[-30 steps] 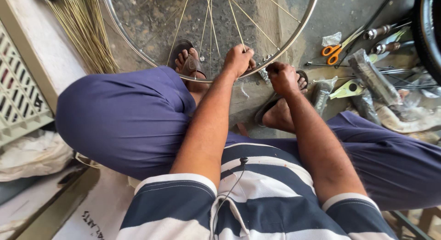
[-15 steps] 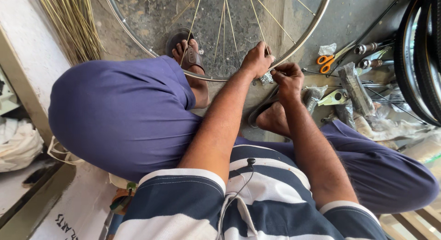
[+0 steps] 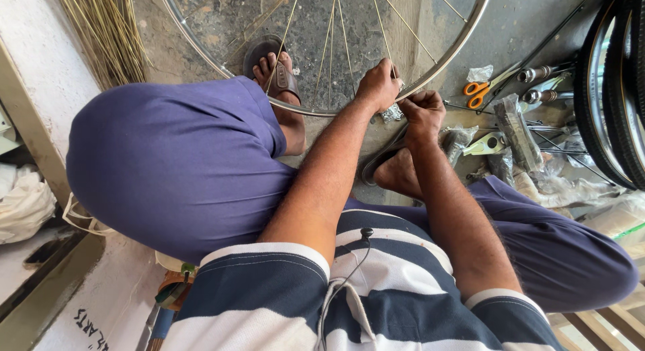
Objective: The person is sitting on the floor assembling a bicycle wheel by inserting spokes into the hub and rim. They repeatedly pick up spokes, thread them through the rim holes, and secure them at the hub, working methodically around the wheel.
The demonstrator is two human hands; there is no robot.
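- Looking down from the head camera, the left hand [image 3: 379, 84] is closed over the lower edge of a bicycle wheel rim [image 3: 463, 38], fingers curled round the metal where the spokes [image 3: 336, 35] fan upward.
- Just beside it, to its right and a little lower, the right hand [image 3: 422, 112] is clenched into a fist; something small sits inside it, but what it grips cannot be made out.
- Between and just below the two hands lies a crumpled silvery scrap [image 3: 391, 113], partly covered by them.
- Beyond the left hand, past the rim, a sandalled foot [image 3: 272, 65] rests on the concrete floor [image 3: 222, 18]; the other foot [image 3: 396, 171] lies below the right hand.
- Right of the right hand, scattered on the floor: orange-handled scissors [image 3: 478, 92], a metal tool [image 3: 489, 144], plastic-wrapped parts [image 3: 516, 129], and chrome tubes [image 3: 541, 74].
- Further right, black tyres [image 3: 615, 89] are cut off by the frame edge.
- Far left of the left hand, a bundle of straw-coloured sticks [image 3: 107, 28] leans by a pale wall [image 3: 30, 69].
- The knees in purple trousers [image 3: 168, 163] and both forearms block much of the floor; the upper part of the rim runs out of view.
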